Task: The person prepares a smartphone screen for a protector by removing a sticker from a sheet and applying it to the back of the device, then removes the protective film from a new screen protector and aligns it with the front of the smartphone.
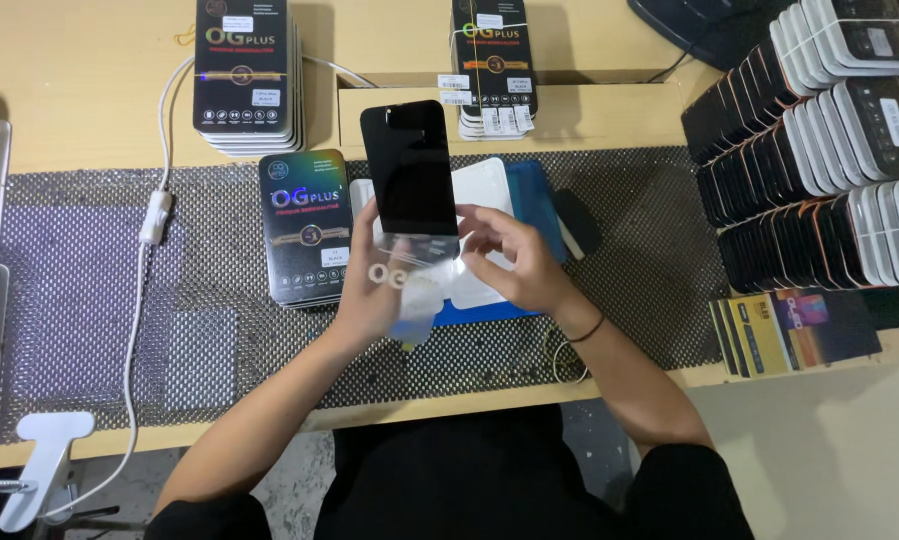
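Observation:
My left hand (372,290) holds a black phone-shaped glass panel (409,165) upright by its lower edge, above the middle of the table. A clear film (416,300) hangs from the panel's bottom, blurred. My right hand (514,262) pinches the film at the panel's lower right corner. Under both hands lie a white tray (484,190) and a blue mat (529,195).
A black retail box stack (304,225) lies left of my hands; two more stacks (244,75) (492,65) stand at the back. Rows of boxed items (819,150) fill the right side, with cards (789,330) in front. A white cable (144,280) runs down the left on the black mesh mat (629,300).

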